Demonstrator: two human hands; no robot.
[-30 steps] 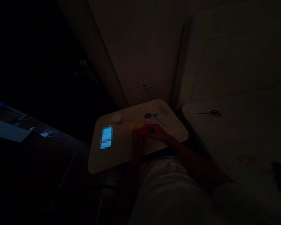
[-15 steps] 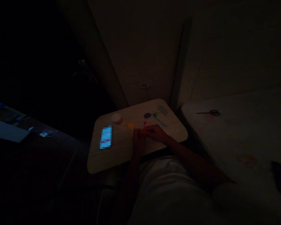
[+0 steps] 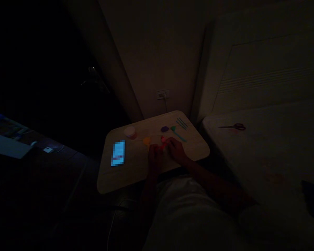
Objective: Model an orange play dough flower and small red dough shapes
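Note:
In dim light, a small red piece (image 3: pixel 160 147) lies between my two hands over the wooden table (image 3: pixel 131 174). My left hand (image 3: pixel 155 157) is closed round its left side. My right hand (image 3: pixel 174 148) has its fingers bent at the right end of the red piece; whether it grips anything is too dark to tell. A pink piece (image 3: pixel 163 139) sits just beyond them. Behind the left hand lies a yellow piece (image 3: pixel 147 141). Farther back are a purple piece (image 3: pixel 164 129) and a green piece (image 3: pixel 173 128) beside a teal stick (image 3: pixel 180 136).
A lidded tub (image 3: pixel 130 132) and a lit phone (image 3: pixel 118 153) occupy the table's left side. Several thin sticks (image 3: pixel 181 123) lie at the back right. Scissors (image 3: pixel 232 127) rest on the pale bed (image 3: pixel 251 150). A wall socket (image 3: pixel 162 94) holds a plug.
My right hand has shifted slightly right, away from my left hand, and more of the red piece shows between them. My left hand has barely moved.

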